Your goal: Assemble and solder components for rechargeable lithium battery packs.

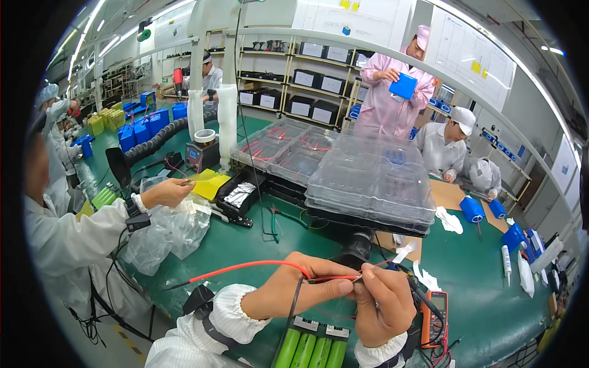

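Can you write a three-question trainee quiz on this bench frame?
1. True or false: both hands pinch the red wire.
2. What lies just below the hands: A) green cylindrical cells B) a blue roll C) a cardboard sheet?
3. What sits by the right hand on the green table?

Key: 1 true: left hand too. 2 A. 3 the orange multimeter.

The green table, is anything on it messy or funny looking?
A little. White scraps lie loose on the green table beside the stacked clear trays, and a crumpled plastic bag sprawls near a co-worker's hand. Nothing looks spilled or broken. The left hand and right hand pinch a red wire.
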Demonstrator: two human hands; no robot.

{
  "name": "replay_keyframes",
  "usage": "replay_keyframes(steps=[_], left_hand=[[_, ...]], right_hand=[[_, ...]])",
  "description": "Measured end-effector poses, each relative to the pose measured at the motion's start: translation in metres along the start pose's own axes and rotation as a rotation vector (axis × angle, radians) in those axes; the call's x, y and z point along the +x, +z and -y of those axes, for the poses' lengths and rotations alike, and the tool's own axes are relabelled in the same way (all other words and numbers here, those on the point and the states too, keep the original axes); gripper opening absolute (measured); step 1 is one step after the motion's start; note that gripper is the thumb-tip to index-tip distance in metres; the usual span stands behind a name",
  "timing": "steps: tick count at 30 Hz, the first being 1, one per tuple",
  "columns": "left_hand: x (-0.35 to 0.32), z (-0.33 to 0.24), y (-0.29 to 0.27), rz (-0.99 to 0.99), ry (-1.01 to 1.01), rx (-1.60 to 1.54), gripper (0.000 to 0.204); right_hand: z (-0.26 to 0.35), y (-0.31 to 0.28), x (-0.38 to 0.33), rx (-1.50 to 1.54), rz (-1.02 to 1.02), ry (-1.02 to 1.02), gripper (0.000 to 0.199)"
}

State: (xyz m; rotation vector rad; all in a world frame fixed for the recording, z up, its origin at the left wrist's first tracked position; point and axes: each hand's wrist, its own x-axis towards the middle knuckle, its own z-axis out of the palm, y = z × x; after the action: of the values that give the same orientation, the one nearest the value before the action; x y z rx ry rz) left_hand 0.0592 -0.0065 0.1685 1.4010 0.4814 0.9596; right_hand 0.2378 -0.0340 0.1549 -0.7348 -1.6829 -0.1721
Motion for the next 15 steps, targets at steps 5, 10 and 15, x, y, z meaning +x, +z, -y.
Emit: replay_keyframes(steps=[5,10,15], left_hand=[[-0.013,0.009,0.004,-0.126,0.119,0.051,0.024],[0.010,0.046,0.029,-0.123,0.301,-0.070,0.023],[-0.001,0.031,0.029,-0.163,0.301,-0.107,0.018]], right_hand=[[0.009,0.011,-0.003,0.027,-0.062,-0.011,0.026],[-0.001,-0.002,-0.024,0.111,-0.083,0.062,0.019],[0.011,0.005,-0.011,-0.095,-0.105,0.046,0.019]])
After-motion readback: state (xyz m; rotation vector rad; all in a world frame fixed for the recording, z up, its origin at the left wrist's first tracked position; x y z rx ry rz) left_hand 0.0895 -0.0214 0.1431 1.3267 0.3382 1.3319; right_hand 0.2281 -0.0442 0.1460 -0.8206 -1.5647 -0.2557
